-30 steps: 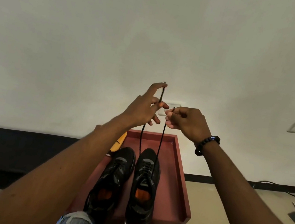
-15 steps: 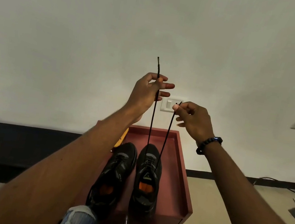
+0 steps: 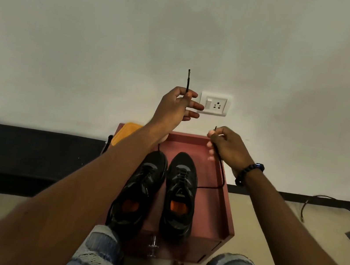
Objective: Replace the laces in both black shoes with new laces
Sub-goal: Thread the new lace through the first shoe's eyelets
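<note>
Now the left hand [image 3: 174, 109] pinches one lace [image 3: 219, 177] end high at twelve o'clock; the right hand [image 3: 227, 145] grips the other, slack, at two o'clock above the right shoe [image 3: 180, 193] on the counter [image 3: 228, 215]. Uneven pulling could likely leave lopsided ends.

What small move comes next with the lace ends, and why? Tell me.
Probably draw both hands apart to take up slack: the left hand and right hand each pinch a lace end, and its right run sags beside the right shoe.
</note>
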The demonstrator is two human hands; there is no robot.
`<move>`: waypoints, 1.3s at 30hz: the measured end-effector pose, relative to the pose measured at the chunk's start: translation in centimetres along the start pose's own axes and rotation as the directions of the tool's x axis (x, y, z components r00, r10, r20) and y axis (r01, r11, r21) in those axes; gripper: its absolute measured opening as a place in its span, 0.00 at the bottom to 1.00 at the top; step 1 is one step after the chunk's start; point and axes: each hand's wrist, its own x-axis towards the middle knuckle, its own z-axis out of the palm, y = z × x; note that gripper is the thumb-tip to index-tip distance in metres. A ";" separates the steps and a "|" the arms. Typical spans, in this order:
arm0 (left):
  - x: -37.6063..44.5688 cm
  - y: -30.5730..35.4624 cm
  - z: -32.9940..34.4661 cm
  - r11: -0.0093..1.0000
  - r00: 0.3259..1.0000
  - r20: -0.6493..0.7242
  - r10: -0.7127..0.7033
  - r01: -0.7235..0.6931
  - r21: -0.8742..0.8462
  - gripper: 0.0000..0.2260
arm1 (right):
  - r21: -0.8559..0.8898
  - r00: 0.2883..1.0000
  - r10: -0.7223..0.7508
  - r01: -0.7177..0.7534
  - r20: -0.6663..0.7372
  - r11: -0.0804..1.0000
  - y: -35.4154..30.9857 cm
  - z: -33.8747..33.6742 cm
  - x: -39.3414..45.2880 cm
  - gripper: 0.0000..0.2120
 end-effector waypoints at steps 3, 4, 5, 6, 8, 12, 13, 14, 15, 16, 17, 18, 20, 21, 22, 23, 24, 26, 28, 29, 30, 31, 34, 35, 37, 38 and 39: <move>-0.2 -4.7 -0.4 0.992 0.993 0.005 -0.122 0.122 0.028 0.10 | -0.314 0.995 0.058 -0.030 0.082 0.949 5.3 2.0 0.4 0.08; -0.4 -6.1 -0.6 0.986 0.988 0.009 -0.157 0.156 0.051 0.09 | -0.393 0.990 0.098 -0.049 0.105 0.918 7.0 2.7 0.5 0.08; -0.6 -7.9 -0.8 0.979 0.981 0.014 -0.193 0.192 0.070 0.09 | -0.434 0.982 0.149 -0.085 0.116 0.897 8.8 3.4 0.5 0.08; -0.9 -9.4 -1.0 0.971 0.974 0.021 -0.226 0.223 0.081 0.08 | -0.449 0.974 0.195 -0.123 0.117 0.885 10.4 3.9 0.4 0.08; -1.7 -12.3 -1.5 0.949 0.955 0.018 -0.295 0.290 0.126 0.08 | -0.487 0.961 0.258 -0.181 0.097 0.854 12.7 4.7 0.0 0.06; -2.8 -16.5 -2.0 0.898 0.913 -0.006 -0.407 0.401 0.181 0.12 | -0.535 0.957 0.273 -0.182 0.095 0.825 14.6 5.3 0.0 0.02; -2.9 -17.2 -2.0 0.889 0.907 -0.009 -0.422 0.416 0.191 0.14 | -0.545 0.960 0.265 -0.173 0.093 0.820 14.6 5.4 0.2 0.03; -3.1 -17.6 -2.0 0.883 0.902 -0.007 -0.432 0.424 0.201 0.16 | -0.554 0.962 0.255 -0.163 0.094 0.816 14.6 5.3 0.3 0.03; -3.2 -18.0 -1.9 0.879 0.900 -0.004 -0.437 0.428 0.210 0.18 | -0.561 0.964 0.247 -0.151 0.098 0.814 14.5 5.3 0.4 0.03; -3.3 -18.1 -1.9 0.882 0.903 0.001 -0.430 0.420 0.214 0.20 | -0.563 0.968 0.229 -0.132 0.105 0.816 14.3 5.2 0.5 0.03; -3.4 -18.2 -1.9 0.888 0.910 0.004 -0.415 0.405 0.219 0.22 | -0.563 0.973 0.202 -0.107 0.108 0.819 14.2 5.2 0.5 0.03; -3.4 -18.3 -1.9 0.894 0.917 0.004 -0.399 0.388 0.225 0.23 | -0.559 0.978 0.174 -0.084 0.111 0.825 13.9 5.2 0.5 0.02; -3.2 -18.1 -2.1 0.900 0.927 -0.010 -0.376 0.368 0.234 0.22 | -0.553 0.979 0.145 -0.042 0.145 0.832 13.5 5.2 0.5 0.02; -3.1 -17.9 -2.4 0.901 0.929 -0.018 -0.369 0.363 0.238 0.20 | -0.555 0.972 0.152 -0.026 0.181 0.832 13.4 5.2 0.5 0.03; -3.0 -17.6 -2.6 0.902 0.932 -0.024 -0.361 0.355 0.246 0.18 | -0.558 0.962 0.165 -0.015 0.219 0.830 13.2 5.2 0.4 0.04; -2.9 -17.4 -2.9 0.901 0.937 -0.027 -0.349 0.343 0.266 0.16 | -0.564 0.953 0.179 -0.010 0.245 0.826 13.2 5.2 0.3 0.05; -2.8 -17.2 -3.2 0.898 0.944 -0.026 -0.328 0.320 0.302 0.14 | -0.567 0.949 0.185 -0.009 0.254 0.824 13.2 5.1 0.2 0.06; -2.6 -17.1 -3.8 0.861 0.961 -0.001 -0.275 0.247 0.445 0.12 | -0.556 0.952 0.187 -0.022 0.241 0.831 13.4 4.9 -0.1 0.05; -2.5 -17.3 -4.2 0.793 0.965 0.035 -0.261 0.194 0.578 0.12 | -0.543 0.954 0.185 -0.029 0.234 0.839 13.3 4.7 -0.2 0.04; -2.4 -17.6 -4.3 0.763 0.961 0.040 -0.272 0.190 0.618 0.12 | -0.539 0.957 0.177 -0.026 0.231 0.842 13.2 4.7 -0.1 0.04; -2.4 -18.1 -4.4 0.737 0.958 0.037 -0.285 0.194 0.648 0.12 | -0.533 0.962 0.162 -0.020 0.221 0.846 13.1 4.7 0.1 0.03; -2.6 -18.4 -4.3 0.709 0.957 0.023 -0.289 0.198 0.677 0.12 | -0.532 0.968 0.142 -0.012 0.205 0.846 13.0 4.7 0.5 0.03; -3.4 -18.9 -3.8 0.601 0.987 -0.005 -0.162 0.102 0.793 0.15 | -0.557 0.984 0.101 -0.004 0.144 0.830 12.7 5.0 1.9 0.03; -3.5 -18.8 -3.4 0.595 0.993 0.042 -0.114 0.035 0.803 0.16 | -0.570 0.988 0.094 -0.006 0.125 0.821 12.7 5.1 2.4 0.05; -3.7 -18.3 -2.2 0.638 0.970 0.195 -0.146 -0.058 0.768 0.19 | -0.591 0.991 0.090 -0.012 0.102 0.807 12.7 5.4 3.3 0.06; -3.8 -18.1 -1.6 0.650 0.941 0.260 -0.217 -0.060 0.757 0.22 | -0.599 0.991 0.089 -0.010 0.102 0.800 12.7 5.7 3.8 0.06; -3.8 -18.2 -1.1 0.657 0.907 0.298 -0.299 -0.031 0.753 0.26 | -0.608 0.990 0.091 -0.007 0.109 0.794 12.6 6.0 4.1 0.07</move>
